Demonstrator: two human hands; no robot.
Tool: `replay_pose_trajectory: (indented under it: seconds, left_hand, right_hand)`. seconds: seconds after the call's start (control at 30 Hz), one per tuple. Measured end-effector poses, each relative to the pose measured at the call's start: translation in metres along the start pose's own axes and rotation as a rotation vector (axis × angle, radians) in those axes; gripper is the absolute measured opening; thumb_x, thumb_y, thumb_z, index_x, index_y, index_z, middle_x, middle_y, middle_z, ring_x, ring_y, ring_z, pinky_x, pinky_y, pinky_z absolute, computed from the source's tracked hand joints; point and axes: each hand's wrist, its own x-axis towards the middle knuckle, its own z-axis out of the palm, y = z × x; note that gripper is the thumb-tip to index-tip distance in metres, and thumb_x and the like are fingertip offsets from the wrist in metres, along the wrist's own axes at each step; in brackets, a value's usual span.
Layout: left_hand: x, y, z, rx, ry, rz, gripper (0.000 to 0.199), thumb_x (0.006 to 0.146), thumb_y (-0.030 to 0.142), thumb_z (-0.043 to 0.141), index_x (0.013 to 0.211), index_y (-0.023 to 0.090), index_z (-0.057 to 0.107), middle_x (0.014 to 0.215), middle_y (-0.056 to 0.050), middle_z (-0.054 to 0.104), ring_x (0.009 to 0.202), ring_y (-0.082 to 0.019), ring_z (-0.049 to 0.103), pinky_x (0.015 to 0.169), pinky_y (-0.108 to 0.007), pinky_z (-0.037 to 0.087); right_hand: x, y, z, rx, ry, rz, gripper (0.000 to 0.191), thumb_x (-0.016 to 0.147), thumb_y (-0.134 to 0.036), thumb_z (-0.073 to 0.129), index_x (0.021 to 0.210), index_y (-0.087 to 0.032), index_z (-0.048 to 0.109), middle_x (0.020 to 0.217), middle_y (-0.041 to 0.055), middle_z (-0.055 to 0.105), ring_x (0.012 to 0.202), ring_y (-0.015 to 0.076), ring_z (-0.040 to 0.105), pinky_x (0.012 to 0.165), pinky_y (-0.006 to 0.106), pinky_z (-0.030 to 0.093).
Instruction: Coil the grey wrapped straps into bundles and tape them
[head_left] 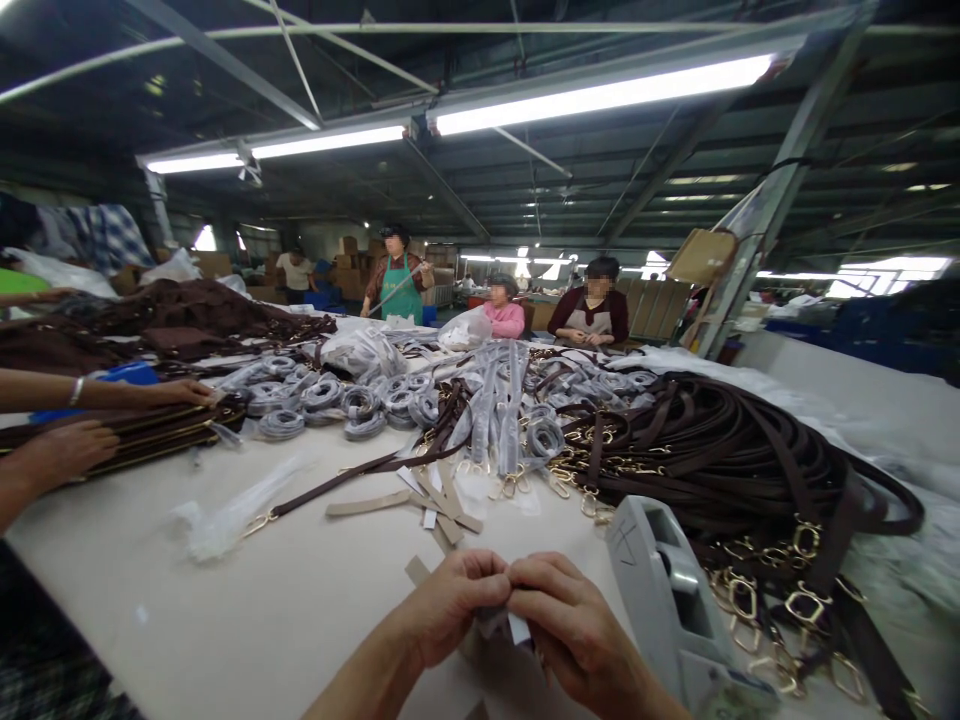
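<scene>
The left hand (pixel 454 605) and right hand (pixel 566 625) meet fingertip to fingertip just above the desk (pixel 225 620); both have their fingers drawn in to a close pinch on a small grey-and-white piece (pixel 518 628), which lies under and between the fingertips, its white end showing below the right hand's fingers; the rest is covered, so I cannot tell whether it is folded, wrapped or being joined; the handling of this piece looks to be midway, as neither hand has let go.

Just right of the right hand stands a grey tape dispenser (pixel 660 600); just beyond the left hand lie loose beige strips (pixel 367 504), overlapping, apparently not yet used; farther beyond and to the left of the left hand are a brown strap (pixel 337 488) with a gold clasp and a crumpled clear plastic bag (pixel 232 510).

Beyond the dispenser, to the right of the right hand, a large heap of brown straps (pixel 720 450) is bare of plastic, so much seems left; well beyond both hands, plastic-wrapped coils (pixel 364 405) sit in rows and look finished; far to the left of the left hand, a co-worker's hand (pixel 176 393) rests on stacked brown pieces with gold edging.
</scene>
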Motion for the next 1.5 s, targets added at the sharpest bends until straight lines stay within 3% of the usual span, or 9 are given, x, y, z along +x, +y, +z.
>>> replay_pose_trajectory:
  seconds: [0.2, 0.33, 0.47, 0.63, 0.8, 1.0, 1.2, 1.37, 1.5]
  left_hand:
    - [-0.002, 0.007, 0.015, 0.047, 0.017, 0.103, 0.039, 0.059, 0.037, 0.086, 0.079, 0.011, 0.064, 0.069, 0.0, 0.058, 0.061, -0.009, 0.047, 0.061, -0.023, 0.032]
    - [-0.005, 0.011, 0.026, -0.004, 0.04, 0.158, 0.043, 0.062, 0.044, 0.084, 0.08, 0.012, 0.061, 0.066, 0.001, 0.059, 0.057, -0.008, 0.046, 0.057, -0.022, 0.031]
    - [-0.012, 0.018, 0.032, 0.069, 0.176, 0.252, 0.045, 0.063, 0.049, 0.081, 0.08, 0.014, 0.06, 0.066, 0.001, 0.061, 0.057, -0.009, 0.049, 0.057, -0.022, 0.035]
    - [-0.024, 0.023, 0.037, 0.155, 0.254, 0.354, 0.044, 0.066, 0.052, 0.078, 0.083, 0.016, 0.06, 0.069, 0.002, 0.061, 0.063, -0.012, 0.051, 0.061, -0.023, 0.039]
    - [-0.029, 0.017, 0.039, 0.185, 0.235, 0.348, 0.04, 0.07, 0.049, 0.076, 0.084, 0.015, 0.06, 0.067, 0.002, 0.058, 0.06, -0.01, 0.045, 0.058, -0.022, 0.034]
    - [-0.031, 0.013, 0.038, 0.197, 0.177, 0.33, 0.037, 0.073, 0.048, 0.073, 0.083, 0.015, 0.06, 0.068, 0.002, 0.058, 0.062, -0.011, 0.043, 0.059, -0.022, 0.032]
    - [-0.03, 0.007, 0.035, 0.198, 0.147, 0.308, 0.036, 0.073, 0.048, 0.074, 0.084, 0.015, 0.062, 0.076, 0.0, 0.06, 0.07, -0.013, 0.046, 0.067, -0.023, 0.035]
    - [-0.03, 0.005, 0.035, 0.172, 0.135, 0.284, 0.036, 0.073, 0.048, 0.075, 0.086, 0.017, 0.063, 0.079, 0.0, 0.061, 0.072, -0.013, 0.047, 0.069, -0.023, 0.036]
    - [-0.033, 0.006, 0.03, 0.192, 0.086, 0.23, 0.036, 0.074, 0.049, 0.075, 0.087, 0.018, 0.062, 0.073, 0.001, 0.062, 0.068, -0.013, 0.049, 0.066, -0.023, 0.034]
  right_hand:
    - [-0.018, -0.008, 0.003, -0.145, 0.193, 0.066, 0.046, 0.085, -0.009, 0.048, 0.125, -0.029, 0.061, 0.132, 0.01, 0.06, 0.12, 0.0281, 0.058, 0.099, 0.042, 0.051]
    - [-0.031, -0.015, 0.009, -0.068, 0.355, 0.17, 0.039, 0.093, -0.014, 0.044, 0.123, -0.031, 0.062, 0.139, 0.0063, 0.057, 0.132, 0.0274, 0.049, 0.106, 0.044, 0.046]
    - [-0.029, -0.029, 0.009, 0.093, 0.518, 0.428, 0.026, 0.098, -0.032, 0.044, 0.116, -0.028, 0.062, 0.126, 0.0074, 0.064, 0.117, 0.0253, 0.06, 0.097, 0.036, 0.051]
    - [-0.01, -0.04, 0.009, 0.183, 0.38, 0.615, 0.023, 0.087, -0.046, 0.062, 0.089, -0.024, 0.067, 0.077, 0.0009, 0.067, 0.073, 0.0198, 0.061, 0.069, 0.026, 0.05]
    - [0.002, -0.041, 0.01, 0.443, 0.329, 0.715, 0.032, 0.089, -0.047, 0.057, 0.071, -0.021, 0.064, 0.067, -0.0007, 0.059, 0.067, 0.017, 0.053, 0.062, 0.025, 0.043]
    - [0.008, -0.038, 0.012, 0.607, 0.368, 0.778, 0.029, 0.082, -0.045, 0.062, 0.068, -0.019, 0.061, 0.06, -0.0029, 0.049, 0.059, 0.0146, 0.043, 0.056, 0.026, 0.036]
    - [0.004, -0.032, 0.01, 0.474, 0.302, 0.725, 0.025, 0.086, -0.037, 0.058, 0.069, -0.02, 0.062, 0.063, -0.0017, 0.055, 0.061, 0.0161, 0.048, 0.06, 0.027, 0.038]
    - [-0.001, -0.025, 0.005, 0.13, 0.242, 0.564, 0.013, 0.088, -0.024, 0.061, 0.079, -0.023, 0.07, 0.084, 0.0015, 0.068, 0.084, 0.0215, 0.059, 0.075, 0.03, 0.037]
    - [-0.001, -0.02, -0.001, -0.155, 0.222, 0.613, 0.015, 0.084, -0.023, 0.07, 0.07, -0.02, 0.065, 0.074, -0.0004, 0.066, 0.076, 0.0191, 0.058, 0.071, 0.029, 0.032]
